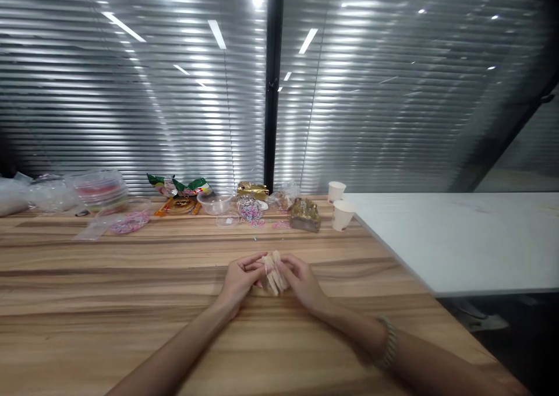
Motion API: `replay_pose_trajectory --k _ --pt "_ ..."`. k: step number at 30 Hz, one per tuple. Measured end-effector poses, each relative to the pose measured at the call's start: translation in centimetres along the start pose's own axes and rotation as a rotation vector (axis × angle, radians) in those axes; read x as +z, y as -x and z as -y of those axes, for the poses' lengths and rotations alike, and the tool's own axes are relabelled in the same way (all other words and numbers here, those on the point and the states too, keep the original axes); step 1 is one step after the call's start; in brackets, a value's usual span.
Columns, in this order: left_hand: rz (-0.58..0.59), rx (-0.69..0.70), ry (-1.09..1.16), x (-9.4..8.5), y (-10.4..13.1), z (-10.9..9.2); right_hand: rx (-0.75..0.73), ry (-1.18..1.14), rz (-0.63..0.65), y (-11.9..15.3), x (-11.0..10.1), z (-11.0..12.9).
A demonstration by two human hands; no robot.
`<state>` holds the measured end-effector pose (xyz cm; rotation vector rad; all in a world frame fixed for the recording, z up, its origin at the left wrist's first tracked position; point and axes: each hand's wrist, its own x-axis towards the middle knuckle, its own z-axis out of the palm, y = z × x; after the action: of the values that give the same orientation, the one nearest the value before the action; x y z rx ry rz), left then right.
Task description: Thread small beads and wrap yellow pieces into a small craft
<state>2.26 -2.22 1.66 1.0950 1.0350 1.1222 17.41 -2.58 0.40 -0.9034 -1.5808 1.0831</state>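
My left hand (241, 280) and my right hand (306, 283) meet in front of me, low over the wooden table. Between them is a small bundle of pale tan strips (274, 272), pinched from both sides. The strips stand side by side and lean slightly, their exact kind too blurred to name. A thin light band (266, 269) appears to show at the left side of the bundle, by my left fingertips. My thumbs are on the near side, while some of my fingers are hidden behind the bundle. A woven bracelet (388, 342) circles my right forearm.
Along the table's (131, 303) far side lie small pink and purple rings (250, 211), a clear bowl (213, 204), green snack packets (179, 185), gold wrappers (304, 215) and clear plastic containers (98, 187). Two paper cups (343, 215) stand near a white table (471, 239) at right.
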Motion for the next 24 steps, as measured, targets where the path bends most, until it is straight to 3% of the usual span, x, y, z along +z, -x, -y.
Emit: replay_pose_trajectory --k 14,20,24 --pt "-0.084 0.119 -0.011 0.2 -0.1 0.5 -0.184 0.325 0.298 0.7 0.1 0.9" --pt "-0.063 0.130 -0.076 0.0 0.0 0.6 -0.216 0.568 0.231 1.0 0.4 0.0" --pt "-0.029 0.164 -0.120 -0.2 -0.1 0.9 -0.227 0.576 0.196 1.1 0.4 0.4"
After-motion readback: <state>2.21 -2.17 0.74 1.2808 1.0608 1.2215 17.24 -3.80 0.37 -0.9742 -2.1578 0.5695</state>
